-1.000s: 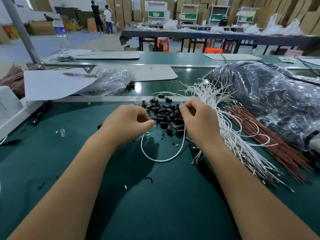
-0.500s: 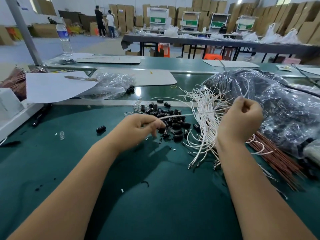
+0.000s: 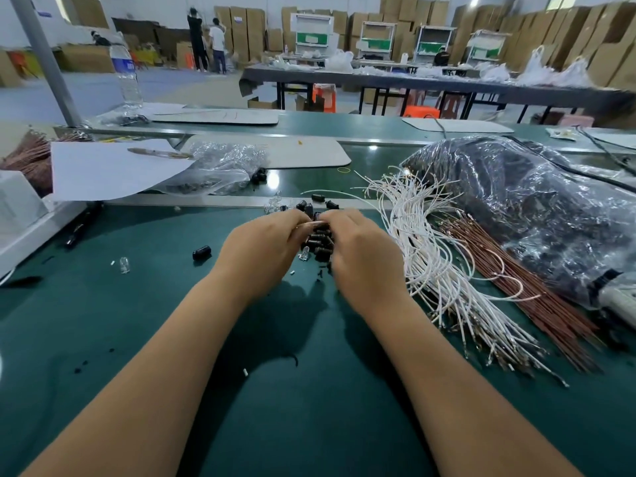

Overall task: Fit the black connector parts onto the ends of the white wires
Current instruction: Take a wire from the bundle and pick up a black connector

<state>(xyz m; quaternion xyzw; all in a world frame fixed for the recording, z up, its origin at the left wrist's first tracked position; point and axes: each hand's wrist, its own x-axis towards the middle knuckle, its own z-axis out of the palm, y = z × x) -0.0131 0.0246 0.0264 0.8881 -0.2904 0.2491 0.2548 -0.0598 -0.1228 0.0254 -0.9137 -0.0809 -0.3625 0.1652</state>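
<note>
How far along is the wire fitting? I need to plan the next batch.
Done: no fitted wires clearly show. In hand: both hands, left hand and right hand, meet over the black connector pile; what they pinch is unclear. Left: the big white wire bundle.

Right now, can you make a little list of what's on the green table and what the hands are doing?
left hand: fingers curled, meeting the right hand over the black pile
right hand: fingers curled, close against the left; a thin white wire seems pinched between them
black connector parts: small pile, partly hidden by the hands
stray black part: alone, left of the hands
white wires: big bundle, right of the hands
brown wires: bundle beside the white ones
plastic bag: large, far right
</note>
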